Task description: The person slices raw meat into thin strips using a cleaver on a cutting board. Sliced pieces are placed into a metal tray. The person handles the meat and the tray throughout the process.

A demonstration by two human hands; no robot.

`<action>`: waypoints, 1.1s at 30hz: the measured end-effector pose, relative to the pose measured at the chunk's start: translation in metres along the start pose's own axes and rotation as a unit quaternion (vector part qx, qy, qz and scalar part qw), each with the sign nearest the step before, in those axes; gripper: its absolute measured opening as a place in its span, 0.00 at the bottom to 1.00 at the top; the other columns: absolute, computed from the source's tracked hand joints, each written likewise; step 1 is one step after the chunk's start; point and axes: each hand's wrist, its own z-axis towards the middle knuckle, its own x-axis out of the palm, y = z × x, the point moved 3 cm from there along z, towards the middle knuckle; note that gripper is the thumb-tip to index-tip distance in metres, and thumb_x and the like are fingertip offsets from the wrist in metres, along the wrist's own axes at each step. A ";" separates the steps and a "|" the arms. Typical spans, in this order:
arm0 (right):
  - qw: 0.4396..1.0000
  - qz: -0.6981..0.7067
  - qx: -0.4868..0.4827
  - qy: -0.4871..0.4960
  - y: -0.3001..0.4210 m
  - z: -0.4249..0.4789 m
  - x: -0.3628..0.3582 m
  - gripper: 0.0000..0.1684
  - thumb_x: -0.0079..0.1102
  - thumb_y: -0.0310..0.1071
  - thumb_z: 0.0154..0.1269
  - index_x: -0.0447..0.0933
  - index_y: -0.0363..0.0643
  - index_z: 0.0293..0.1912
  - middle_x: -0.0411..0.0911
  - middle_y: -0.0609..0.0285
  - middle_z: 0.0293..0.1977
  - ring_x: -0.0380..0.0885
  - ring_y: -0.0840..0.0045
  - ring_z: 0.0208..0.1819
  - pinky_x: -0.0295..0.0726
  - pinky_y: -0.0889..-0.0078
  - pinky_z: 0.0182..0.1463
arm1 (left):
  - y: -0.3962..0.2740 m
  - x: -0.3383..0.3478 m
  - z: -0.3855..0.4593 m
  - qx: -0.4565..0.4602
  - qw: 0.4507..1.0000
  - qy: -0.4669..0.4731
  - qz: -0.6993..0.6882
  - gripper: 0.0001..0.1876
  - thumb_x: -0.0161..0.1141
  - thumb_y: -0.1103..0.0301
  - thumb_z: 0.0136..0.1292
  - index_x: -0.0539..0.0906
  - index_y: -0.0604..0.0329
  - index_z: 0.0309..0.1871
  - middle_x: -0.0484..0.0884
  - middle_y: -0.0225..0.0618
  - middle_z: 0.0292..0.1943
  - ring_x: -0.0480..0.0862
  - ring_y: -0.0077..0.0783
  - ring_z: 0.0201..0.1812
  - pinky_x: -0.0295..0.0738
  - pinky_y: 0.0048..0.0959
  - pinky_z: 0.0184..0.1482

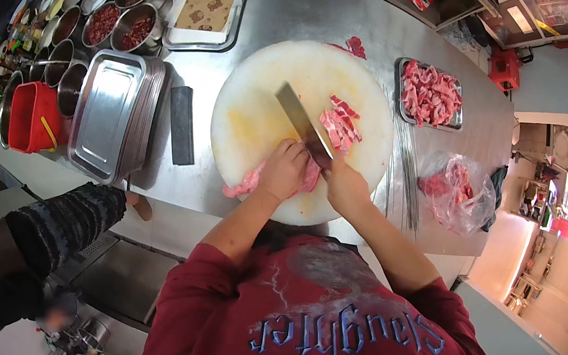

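A cleaver [302, 119] is in my right hand [346, 185], its blade standing over a round white chopping board [252, 85]. With bent fingers, my left hand [284, 171] presses a piece of raw meat [311, 177] against the board, right beside the blade. The fatty end of that piece sticks out to the left, at the board's edge. Cut strips of meat [341, 124] lie to the right of the cleaver. My left hand hides the middle of the piece.
A metal tray of meat strips [429, 93], thin metal skewers [408, 180] and a plastic bag of meat [458, 189] lie on the right. Stacked steel trays [109, 110], a dark whetstone-like block [183, 125] and a red bucket [32, 117] stand left. Another person's sleeve [68, 223] reaches in there.
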 end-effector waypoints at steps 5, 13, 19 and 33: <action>0.999 0.000 0.031 0.030 -0.048 -0.069 0.018 0.17 0.53 0.34 0.74 0.66 0.34 0.55 0.83 0.33 0.37 0.83 0.38 0.39 0.80 0.37 0.43 | 0.001 0.003 -0.002 0.008 1.000 -0.010 0.010 0.10 0.63 0.74 0.57 0.86 0.64 0.43 0.83 0.38 0.48 0.79 0.44 0.54 0.78 0.36 0.59; 0.998 0.049 -0.036 -0.036 -0.021 0.009 -0.001 0.23 0.58 0.34 0.71 0.66 0.34 0.59 0.83 0.34 0.36 0.83 0.39 0.43 0.80 0.38 0.44 | 0.000 -0.009 -0.003 -0.068 0.995 -0.011 -0.072 0.12 0.64 0.74 0.60 0.85 0.65 0.47 0.83 0.42 0.50 0.80 0.50 0.55 0.77 0.40 0.61; 0.993 0.052 0.083 -0.072 -0.110 -0.094 0.002 0.17 0.59 0.33 0.72 0.65 0.35 0.52 0.82 0.33 0.34 0.81 0.35 0.40 0.77 0.36 0.43 | 0.006 -0.058 -0.032 -0.239 0.970 0.027 0.036 0.23 0.71 0.62 0.57 0.83 0.65 0.53 0.85 0.52 0.48 0.83 0.55 0.51 0.78 0.49 0.56; 0.959 0.205 0.096 -0.172 -0.087 -0.128 -0.005 0.14 0.61 0.28 0.71 0.68 0.32 0.49 0.81 0.33 0.35 0.82 0.39 0.39 0.78 0.46 0.41 | -0.043 -0.106 0.020 -0.007 0.987 0.100 0.124 0.14 0.68 0.68 0.56 0.82 0.60 0.46 0.81 0.43 0.39 0.83 0.45 0.43 0.80 0.47 0.46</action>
